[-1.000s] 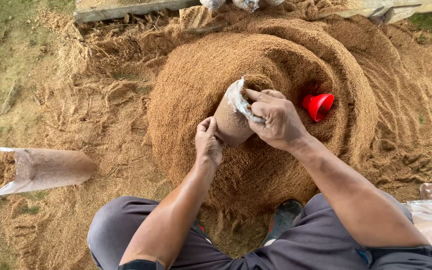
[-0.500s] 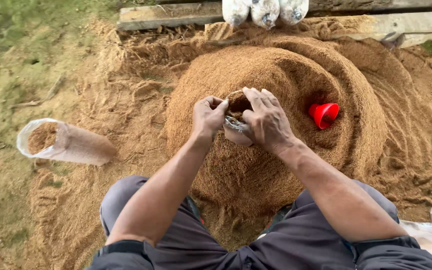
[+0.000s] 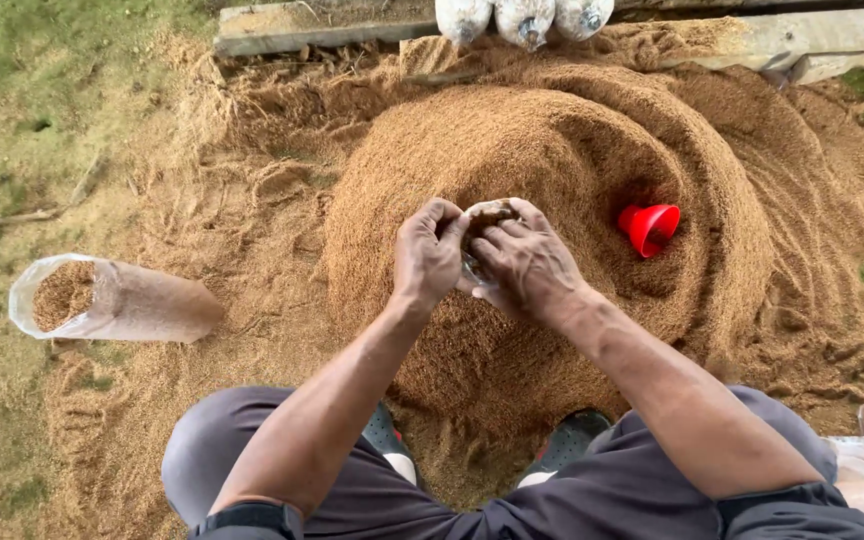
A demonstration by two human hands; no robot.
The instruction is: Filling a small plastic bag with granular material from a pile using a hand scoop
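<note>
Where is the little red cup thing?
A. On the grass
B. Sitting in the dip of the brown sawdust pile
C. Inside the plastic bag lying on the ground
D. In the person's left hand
B: the red cup sits in the hollow of the sawdust pile, beside the right hand, untouched.

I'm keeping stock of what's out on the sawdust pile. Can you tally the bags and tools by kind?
Bag held upright in the left hand and right hand: 1
Filled bag lying on its side on the ground: 1
Tied bags at the top edge: 3
Red funnel on the sawdust pile: 1
Total: 6
</note>
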